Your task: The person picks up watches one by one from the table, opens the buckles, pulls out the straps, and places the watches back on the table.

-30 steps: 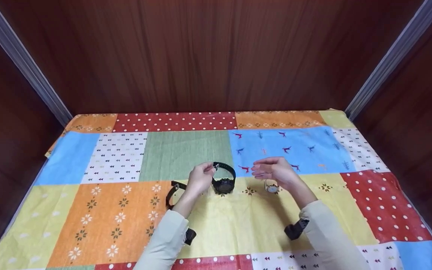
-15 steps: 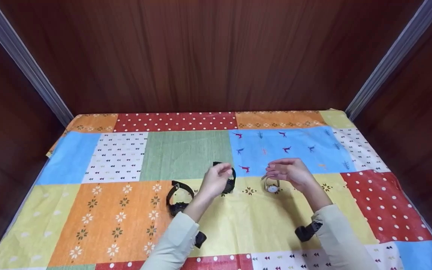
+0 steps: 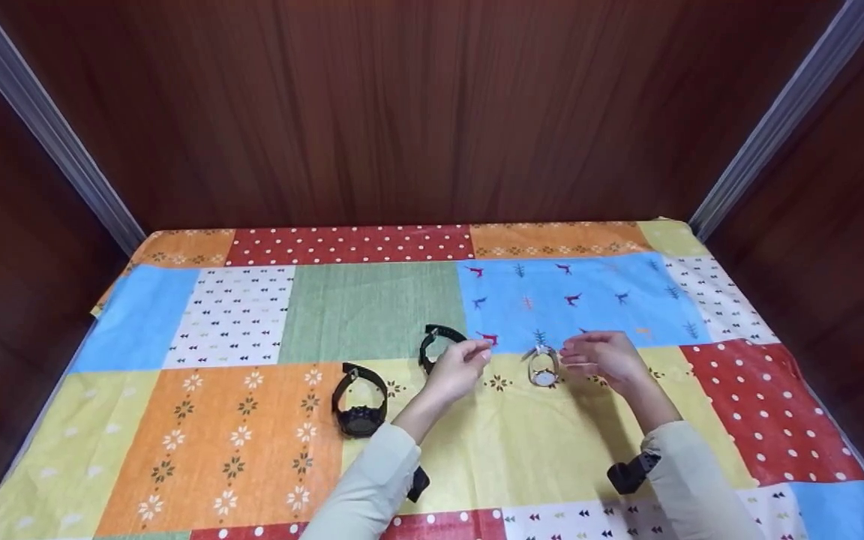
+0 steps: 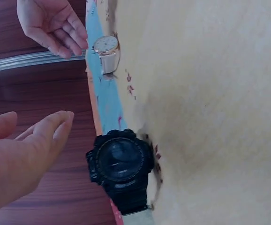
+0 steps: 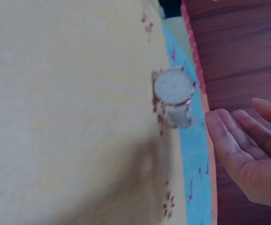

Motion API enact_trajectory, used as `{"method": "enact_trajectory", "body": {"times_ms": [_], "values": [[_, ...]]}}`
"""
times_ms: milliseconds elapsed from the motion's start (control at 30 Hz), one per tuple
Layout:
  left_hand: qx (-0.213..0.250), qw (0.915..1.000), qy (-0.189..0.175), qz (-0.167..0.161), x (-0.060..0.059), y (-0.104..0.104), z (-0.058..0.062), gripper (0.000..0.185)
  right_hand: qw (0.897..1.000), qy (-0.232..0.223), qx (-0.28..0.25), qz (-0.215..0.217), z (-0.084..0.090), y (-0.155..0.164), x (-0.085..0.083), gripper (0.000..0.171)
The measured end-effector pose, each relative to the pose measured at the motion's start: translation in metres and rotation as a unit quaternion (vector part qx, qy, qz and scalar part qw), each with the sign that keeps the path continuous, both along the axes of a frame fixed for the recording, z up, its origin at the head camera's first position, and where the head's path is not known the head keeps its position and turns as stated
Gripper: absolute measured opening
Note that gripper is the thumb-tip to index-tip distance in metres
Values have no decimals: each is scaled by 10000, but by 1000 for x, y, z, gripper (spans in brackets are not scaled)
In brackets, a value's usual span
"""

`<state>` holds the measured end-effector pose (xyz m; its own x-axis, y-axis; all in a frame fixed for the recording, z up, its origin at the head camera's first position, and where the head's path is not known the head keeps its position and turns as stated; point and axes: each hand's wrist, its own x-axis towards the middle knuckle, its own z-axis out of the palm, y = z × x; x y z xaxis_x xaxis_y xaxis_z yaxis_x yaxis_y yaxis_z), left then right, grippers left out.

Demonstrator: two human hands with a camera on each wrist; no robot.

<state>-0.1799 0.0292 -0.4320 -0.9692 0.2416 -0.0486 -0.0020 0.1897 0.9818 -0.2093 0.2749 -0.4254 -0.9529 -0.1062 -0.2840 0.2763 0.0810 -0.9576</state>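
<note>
1. The left hand (image 3: 460,369) has fingers extended and gently bent, with the thumb set apart; they hold nothing.
2. The right hand (image 3: 608,361) has its fingers nearly straight and loosely together, the thumb apart, also holding nothing.
3. The small watch (image 3: 544,379) stands on the cloth between the two hands, just beside the right fingertips and farther from the left ones.
4. Its round white dial has a gold-toned rim, and its pale strap forms a loop; the right wrist view shows dark dial marks too small to make out from the head.
5. The dial faces the wearer, tilted upward; the loop's long axis runs away from the wearer, with the strap fastening at the far side.
6. Close to the left fingers, the nearer black watch (image 4: 119,161) stands lower than they do. The head view shows mainly its strap, since the hand hides the dial; the left wrist view reveals the chunky round case.
7. Farther left of those fingers, the second black watch (image 3: 361,420) also has its dial toward the wearer and its loop extending away.
8. Beneath all the fingers spreads a patchwork cloth (image 3: 241,442); beyond them rises a dark wood panel (image 3: 402,112).
</note>
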Motion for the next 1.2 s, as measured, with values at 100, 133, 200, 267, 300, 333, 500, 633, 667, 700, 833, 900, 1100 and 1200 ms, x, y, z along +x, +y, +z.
{"method": "enact_trajectory", "body": {"times_ms": [100, 133, 200, 267, 300, 333, 500, 633, 667, 700, 833, 900, 1100, 1200], "values": [[-53, 9999, -94, -129, -2, 6, -4, 34, 9995, 34, 296, -84, -7, 4, 1, 34], [-112, 9997, -120, -180, -3, 8, -6, 34, 9994, 52, 339, -54, -11, 6, 1, 35], [-252, 9992, -128, -285, -4, 14, -10, 35, 9994, 41, 346, -11, -22, 12, -3, 37], [-386, 9984, -168, -374, -6, 19, -13, 34, 9995, -49, 313, 3, -37, 20, -9, 36], [-461, 9980, -175, -399, -7, 22, -15, 34, 9996, -94, 249, 26, -46, 24, -13, 34], [-513, 9977, -177, -413, -8, 25, -17, 33, 9998, -138, 157, 37, -54, 28, -17, 34], [-549, 9978, -161, -346, -11, 40, -24, 30, 9993, -274, 112, -220, -82, 35, -29, 28], [-325, 9991, -169, -196, -12, 50, -31, 26, 9986, -337, 240, -330, -84, 32, -28, 30], [-278, 9993, -202, -157, -13, 52, -34, 25, 9986, -330, 281, -305, -83, 31, -27, 31], [-251, 9993, -241, -120, -13, 54, -36, 24, 9986, -331, 290, -297, -81, 30, -26, 31], [-123, 9992, -377, -103, -20, 63, -55, 26, 9989, -347, 257, -192, -76, 28, -22, 32], [53, 9995, -252, -177, -27, 65, -72, 28, 9989, -382, 221, -168, -74, 27, -21, 33], [135, 9988, -385, -254, -21, 65, -62, 24, 9992, -322, 242, -5, -72, 26, -19, 40], [114, 9987, -419, -270, -14, 64, -47, 18, 9990, -335, 293, -25, -73, 25, -19, 37]]}}
